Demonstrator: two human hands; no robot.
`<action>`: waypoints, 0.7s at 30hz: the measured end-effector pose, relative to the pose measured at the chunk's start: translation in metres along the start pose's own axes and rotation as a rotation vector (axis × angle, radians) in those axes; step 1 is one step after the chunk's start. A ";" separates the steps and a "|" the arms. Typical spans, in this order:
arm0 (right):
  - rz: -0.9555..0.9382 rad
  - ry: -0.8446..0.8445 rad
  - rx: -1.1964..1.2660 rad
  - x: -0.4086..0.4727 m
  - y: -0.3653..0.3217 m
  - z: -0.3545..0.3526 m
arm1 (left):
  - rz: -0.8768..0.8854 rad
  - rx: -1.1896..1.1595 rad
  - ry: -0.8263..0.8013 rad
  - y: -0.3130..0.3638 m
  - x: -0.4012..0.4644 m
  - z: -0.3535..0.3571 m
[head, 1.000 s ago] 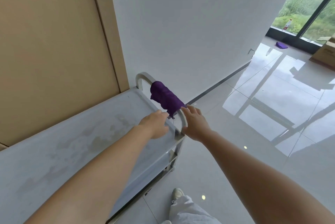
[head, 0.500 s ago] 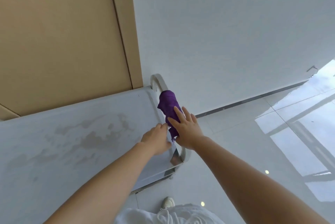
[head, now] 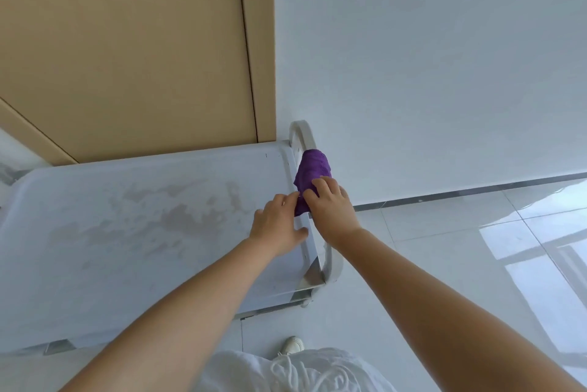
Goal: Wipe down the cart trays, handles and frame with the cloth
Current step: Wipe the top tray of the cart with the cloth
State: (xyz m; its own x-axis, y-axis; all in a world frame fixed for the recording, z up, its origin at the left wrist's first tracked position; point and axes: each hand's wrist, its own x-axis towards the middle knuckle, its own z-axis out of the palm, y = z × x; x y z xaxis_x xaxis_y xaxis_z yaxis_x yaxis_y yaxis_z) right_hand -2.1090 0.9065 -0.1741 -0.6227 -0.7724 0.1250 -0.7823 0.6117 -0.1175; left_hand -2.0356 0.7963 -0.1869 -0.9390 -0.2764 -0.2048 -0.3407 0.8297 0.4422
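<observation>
Cloth wrapped around cart handle, long axis toward upper frame; gripped by left hand and right hand.

Single head view, looking steeply down, close over cart end.
</observation>
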 end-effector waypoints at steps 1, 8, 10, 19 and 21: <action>0.011 0.003 0.019 0.002 -0.003 -0.004 | -0.017 -0.035 0.070 -0.001 -0.001 -0.001; 0.073 -0.156 0.249 0.014 -0.043 -0.041 | -0.127 -0.364 0.187 -0.010 -0.019 -0.027; 0.113 -0.181 0.410 0.014 -0.062 -0.049 | -0.164 -0.485 0.179 -0.022 -0.032 -0.032; 0.422 -0.239 0.997 0.003 -0.140 -0.044 | -0.245 -0.987 -0.107 -0.092 -0.120 -0.066; 0.461 -0.253 1.046 -0.002 -0.164 -0.036 | -0.274 -1.009 -0.111 -0.115 -0.142 -0.071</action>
State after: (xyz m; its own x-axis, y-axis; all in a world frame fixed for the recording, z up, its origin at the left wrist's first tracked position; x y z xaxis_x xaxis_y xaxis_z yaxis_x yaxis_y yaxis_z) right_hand -1.9802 0.8140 -0.1192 -0.7318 -0.5981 -0.3268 -0.0168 0.4952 -0.8686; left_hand -1.8667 0.7058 -0.1463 -0.8317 -0.3054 -0.4637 -0.4701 -0.0570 0.8807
